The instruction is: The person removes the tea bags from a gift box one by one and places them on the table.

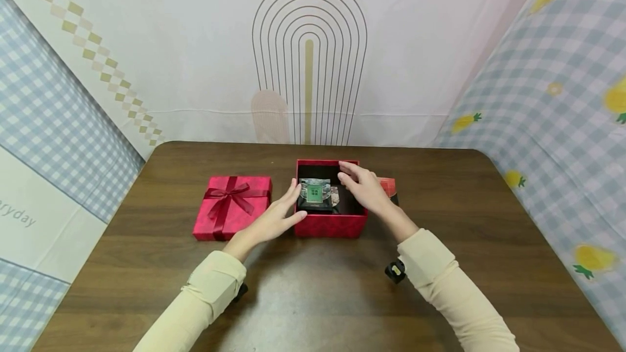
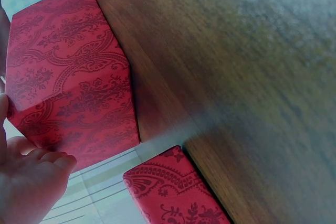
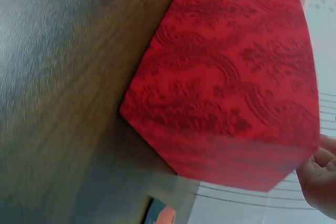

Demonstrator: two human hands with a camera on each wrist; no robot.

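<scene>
A red patterned gift box stands uncovered at mid-table, its inside dark. In it lies a dark packet with a green label, and part of another packet shows beside that. My left hand rests against the box's left side, fingers straight, thumb by the front rim. Over the box's right rim is my right hand, fingers loosely bent, with nothing seen in them. The wrist views show the box's outer walls, with the left hand and right hand beside them.
Left of the box lies its red lid with a dark red ribbon bow. Partly hidden behind the right hand is a red-and-black packet on the wooden table. A patterned white cloth hangs behind the table.
</scene>
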